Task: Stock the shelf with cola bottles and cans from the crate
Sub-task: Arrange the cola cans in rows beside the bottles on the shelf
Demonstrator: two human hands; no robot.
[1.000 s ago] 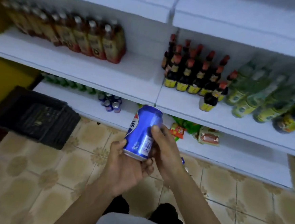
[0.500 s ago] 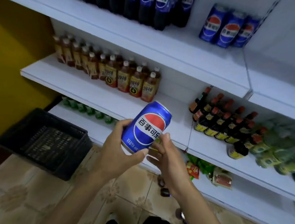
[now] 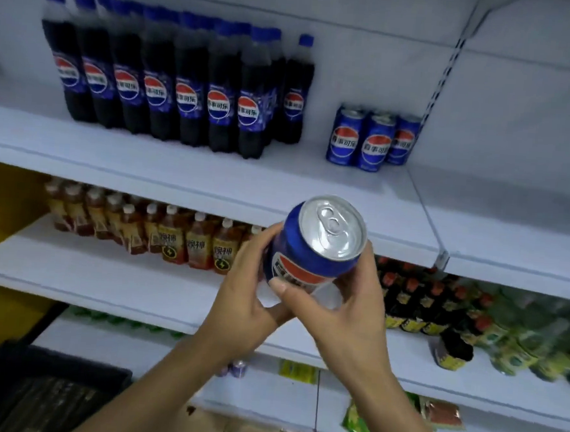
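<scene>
Left hand (image 3: 247,291) and right hand (image 3: 344,309) both wrapped around blue cola can (image 3: 312,245), top toward camera, in front of shelf (image 3: 178,170) holding cola bottles (image 3: 171,84), cans (image 3: 373,139).

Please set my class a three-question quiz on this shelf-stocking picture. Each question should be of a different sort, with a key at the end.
1. True or false: both the left hand and the right hand grip the held can.
2. Multiple choice: where do the shelved cans stand in relation to the cola bottles? A. left of them. B. right of them. C. below them.
3. Fill in: the black crate lies at the picture's lower ____.

Key: 1 true; 2 B; 3 left.
</scene>
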